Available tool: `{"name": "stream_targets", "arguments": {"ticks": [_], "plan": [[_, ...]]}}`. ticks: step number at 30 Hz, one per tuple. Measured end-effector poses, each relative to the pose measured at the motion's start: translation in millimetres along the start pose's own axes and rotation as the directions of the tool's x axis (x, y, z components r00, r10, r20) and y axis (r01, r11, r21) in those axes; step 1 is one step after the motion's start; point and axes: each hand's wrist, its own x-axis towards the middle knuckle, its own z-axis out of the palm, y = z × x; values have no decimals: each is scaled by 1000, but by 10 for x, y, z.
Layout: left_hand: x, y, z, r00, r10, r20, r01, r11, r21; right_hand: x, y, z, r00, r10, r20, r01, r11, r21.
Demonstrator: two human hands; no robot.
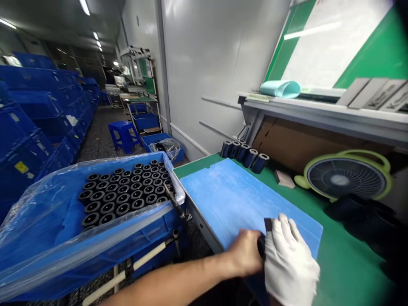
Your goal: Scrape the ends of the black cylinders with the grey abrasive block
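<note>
My bare left hand is closed round a black cylinder above the near edge of the blue sheet. Just to its right, my right hand, in a white glove, is closed against a small dark flat piece that sticks up by its fingertips. The two hands almost meet, and most of the cylinder is hidden between them. A blue bin lined with clear plastic, at the left, holds several rows of black cylinders.
More black cylinders stand at the back of the green table. Beside them are a small block and a green fan. Dark objects lie at the right. A blue stool and stacked blue bins stand further off.
</note>
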Motion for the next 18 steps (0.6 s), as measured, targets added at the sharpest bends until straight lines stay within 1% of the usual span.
{"name": "stream_targets", "arguments": {"ticks": [1, 3, 4, 5, 6, 7, 8, 9, 11, 13, 18], "plan": [[-9, 16, -6, 1000, 3, 4, -3, 1000, 25, 12, -24, -67, 1000, -25, 16, 25, 1000, 8], [-29, 50, -20, 999, 27, 22, -28, 999, 35, 34, -73, -174, 986, -156, 52, 154, 987, 47], [-40, 66, -27, 999, 39, 29, -40, 999, 37, 61, -98, -208, 981, -180, 71, 177, 983, 50], [-50, 79, -33, 998, 47, 33, -49, 998, 41, 107, -120, -224, 987, -134, 85, 132, 991, 29], [-58, 89, -37, 998, 49, 36, -51, 997, 52, 175, -133, -225, 996, -25, 87, 26, 1000, -9], [-62, 95, -39, 998, 49, 35, -51, 996, 67, 261, -131, -215, 992, 100, 76, -97, 994, -49], [-62, 98, -39, 998, 49, 32, -51, 996, 78, 355, -110, -199, 980, 193, 52, -189, 980, -63], [-58, 97, -37, 998, 52, 29, -54, 995, 81, 446, -68, -184, 970, 241, 30, -239, 970, -51], [-39, 88, -29, 999, 48, 15, -48, 997, 65, 575, 64, -175, 965, 262, -14, -262, 965, -9], [-16, 80, -21, 1000, 19, -18, -19, 999, 37, 602, 224, -211, 956, 288, -59, -288, 958, 10], [-3, 105, -40, 996, -76, -43, 78, 995, 58, 419, 521, -422, 933, 342, -111, -338, 940, 52]]}}
